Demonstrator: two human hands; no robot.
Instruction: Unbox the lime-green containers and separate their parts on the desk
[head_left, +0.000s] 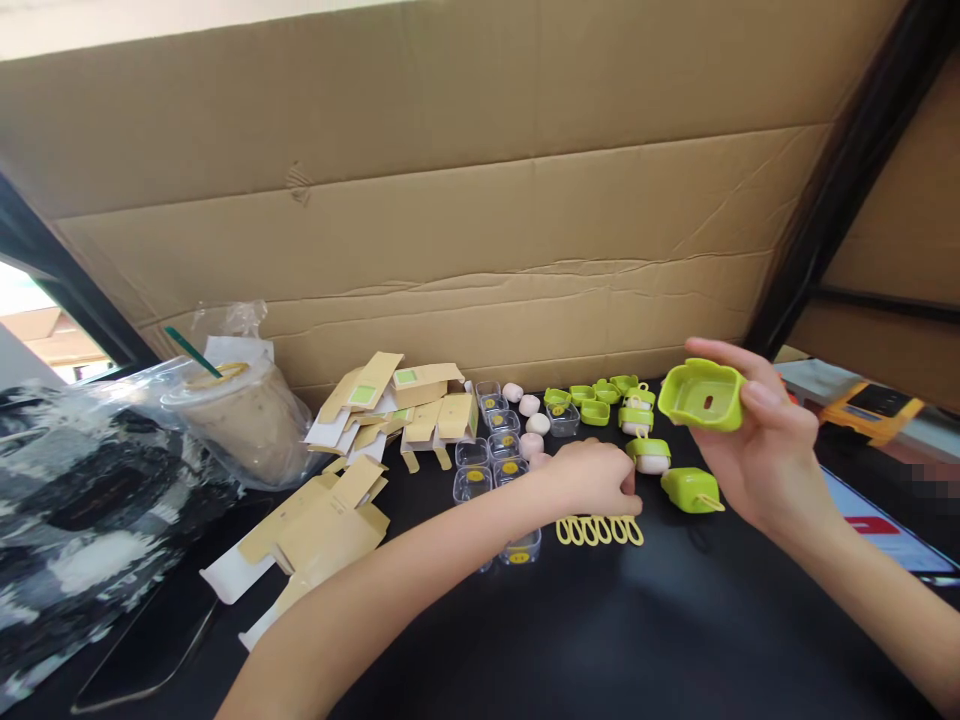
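Observation:
My right hand (765, 440) holds up a lime-green plastic cover (705, 394), its hollow side facing me and a small slot in its bottom. My left hand (600, 478) reaches across the table just above a row of pale yellow loops (598, 530). Its fingers are curled together, and whatever they pinch is hidden. Beyond it lie several loose green covers (595, 412) and rounded pink and white pieces (537, 425). Between the hands are green covers fitted over white pieces (651, 458) and a green cover with a loop through it (691, 491).
Clear plastic cases with yellow stickers (473, 484) stand left of my left hand. Opened cardboard boxes (322, 520) lie further left, near a bagged iced drink (255, 420) and a dark phone (165, 610). A cardboard wall (480, 230) closes the back; a lit screen (885, 520) is at right.

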